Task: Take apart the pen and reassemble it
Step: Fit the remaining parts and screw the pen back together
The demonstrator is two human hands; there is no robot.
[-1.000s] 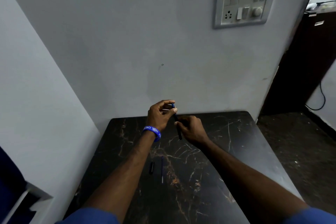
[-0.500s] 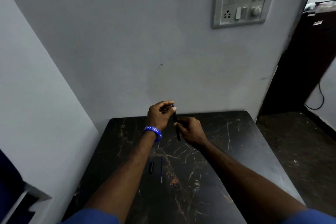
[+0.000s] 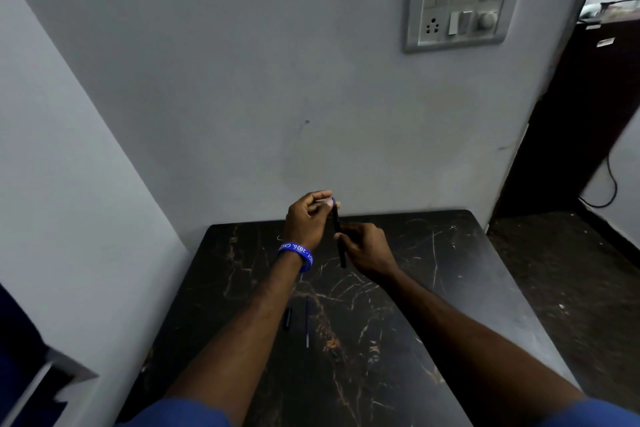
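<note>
From the head view, the right hand (image 3: 367,248) is gripping the dark pen barrel (image 3: 338,239) mid-length, holding it nearly upright above the bench (image 3: 450,270). The left hand (image 3: 306,218) is pinching the barrel's blue top end. A thin refill (image 3: 307,322) and a short black cap (image 3: 287,318) are lying side by side on the bench, nearer the person.
</note>
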